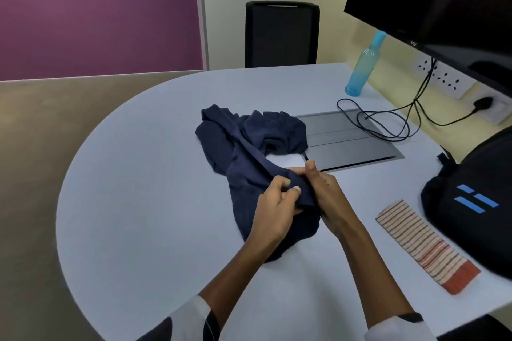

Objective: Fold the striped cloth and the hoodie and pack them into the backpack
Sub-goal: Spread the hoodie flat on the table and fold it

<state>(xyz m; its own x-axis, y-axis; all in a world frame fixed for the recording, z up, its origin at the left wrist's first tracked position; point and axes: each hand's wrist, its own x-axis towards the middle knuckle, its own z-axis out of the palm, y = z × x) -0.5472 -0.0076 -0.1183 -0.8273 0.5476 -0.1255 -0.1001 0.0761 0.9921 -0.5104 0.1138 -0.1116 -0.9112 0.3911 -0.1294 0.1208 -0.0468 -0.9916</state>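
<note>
A dark navy hoodie (243,147) lies crumpled in the middle of the pale table (133,202). Its near part is lifted off the surface. My left hand (274,207) pinches a fold of the hoodie between thumb and fingers. Just to the right, my right hand (324,188) grips the same bunch of fabric. The striped cloth (424,246) lies folded into a long narrow strip with an orange end at the right of the table. Beside it, at the right edge, stands the black backpack (471,202) with blue bars on its front; I cannot see its opening.
A grey flap panel (352,144) is set in the table behind the hoodie, with black cables (388,122) looped over it. A blue bottle (363,66) stands at the back right under a monitor (443,3). A black chair (281,33) stands beyond the table.
</note>
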